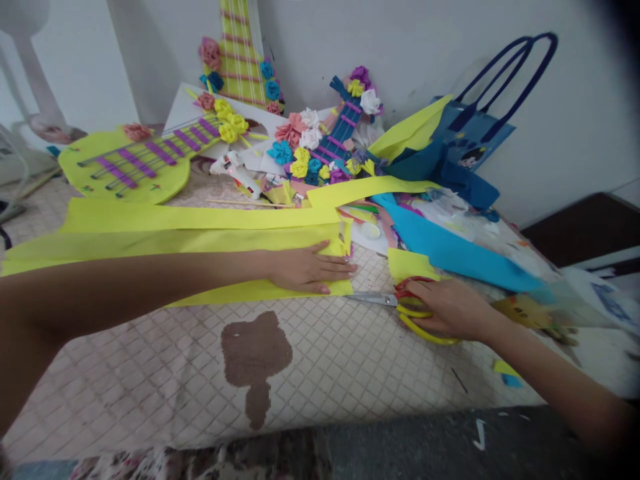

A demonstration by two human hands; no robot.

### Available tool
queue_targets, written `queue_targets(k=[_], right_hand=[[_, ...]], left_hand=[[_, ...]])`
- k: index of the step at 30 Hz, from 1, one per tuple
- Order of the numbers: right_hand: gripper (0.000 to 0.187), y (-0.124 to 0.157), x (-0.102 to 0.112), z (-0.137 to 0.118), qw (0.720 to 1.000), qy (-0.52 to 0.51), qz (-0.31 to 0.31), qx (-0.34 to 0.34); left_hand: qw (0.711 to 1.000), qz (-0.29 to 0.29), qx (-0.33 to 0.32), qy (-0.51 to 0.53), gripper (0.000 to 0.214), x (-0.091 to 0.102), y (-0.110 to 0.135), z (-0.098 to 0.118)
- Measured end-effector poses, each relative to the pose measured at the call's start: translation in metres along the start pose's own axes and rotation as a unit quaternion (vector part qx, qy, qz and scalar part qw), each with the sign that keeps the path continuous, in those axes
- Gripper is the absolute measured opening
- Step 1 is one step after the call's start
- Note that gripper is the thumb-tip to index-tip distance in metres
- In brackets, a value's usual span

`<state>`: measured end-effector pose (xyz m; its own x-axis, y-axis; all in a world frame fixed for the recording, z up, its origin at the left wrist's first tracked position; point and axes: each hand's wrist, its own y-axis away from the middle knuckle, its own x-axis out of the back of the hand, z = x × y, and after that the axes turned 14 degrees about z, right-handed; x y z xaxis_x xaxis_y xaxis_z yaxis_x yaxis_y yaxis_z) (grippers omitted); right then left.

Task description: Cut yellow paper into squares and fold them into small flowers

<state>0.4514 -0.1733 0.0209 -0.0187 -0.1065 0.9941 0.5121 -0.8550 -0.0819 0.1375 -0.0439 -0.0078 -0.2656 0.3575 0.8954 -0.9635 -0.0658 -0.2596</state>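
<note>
A long yellow sheet (210,240), paper or thin fabric, lies across the table. My left hand (310,269) rests flat on its right end, fingers stretched out. To the right, my right hand (450,307) grips scissors (385,299) by their red and yellow handles. The blades point left, their tips near the lower right corner of the sheet; I cannot tell whether they touch it. Just behind the scissors lies a small yellow piece (407,265). A long blue strip (455,247) stretches beyond my right hand.
Behind the sheet are a yellow paper guitar (130,167), a white glue gun (237,175), a small blue guitar (340,133) with paper flowers and a tall yellow instrument neck (237,53). A blue bag (475,143) stands at the back right. The quilted tablecloth (165,360) ends in front.
</note>
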Motion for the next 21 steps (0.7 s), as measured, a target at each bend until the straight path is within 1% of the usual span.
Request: queue_targets(k=[3,5,9,15,21], right_hand=[[0.029,0.0,0.003,-0.001,0.999,0.013,-0.037,0.001],[0.028,-0.001,0.006,-0.004,0.999,0.011,-0.043,-0.007],[0.03,-0.003,0.011,-0.01,0.999,0.01,-0.041,-0.008],[0.032,-0.007,0.007,-0.01,1.0,0.004,-0.025,0.002],[0.033,-0.012,0.005,-0.01,1.0,0.001,-0.03,-0.005]], left_hand=[[1.0,0.002,-0.011,-0.011,0.056,0.0,0.0,0.0],[1.0,0.004,-0.018,-0.018,0.056,0.0,0.0,0.0],[0.999,0.008,-0.023,-0.021,0.056,0.0,0.0,0.001],[0.999,-0.003,-0.023,-0.033,0.055,0.0,0.001,0.001],[1.0,-0.021,0.0,-0.02,0.055,0.001,0.0,0.002]])
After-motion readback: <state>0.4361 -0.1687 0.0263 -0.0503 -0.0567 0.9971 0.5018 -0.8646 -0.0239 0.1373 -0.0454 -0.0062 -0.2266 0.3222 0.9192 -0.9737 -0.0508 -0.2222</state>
